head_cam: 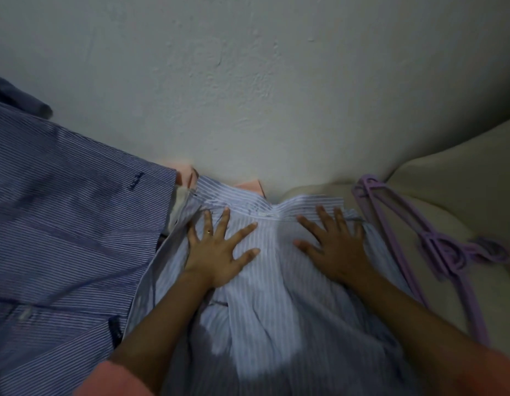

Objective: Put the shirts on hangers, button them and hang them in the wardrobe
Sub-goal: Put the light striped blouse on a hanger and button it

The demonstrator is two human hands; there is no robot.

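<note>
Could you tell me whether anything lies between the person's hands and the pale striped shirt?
Nothing does: the left hand and right hand both lie flat, fingers spread, directly on the pale shirt just below its collar.

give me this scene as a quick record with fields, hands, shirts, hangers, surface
left hand: left hand flat, fingers spread, pressing on the light striped shirt
right hand: right hand flat, fingers spread, on the same shirt below its collar
other shirt: darker blue striped shirt lies to the left
pink cloth: pink fabric shows behind the collar
hangers: purple hangers lie to the right, unused
surface: cream cushion against a wall
</note>
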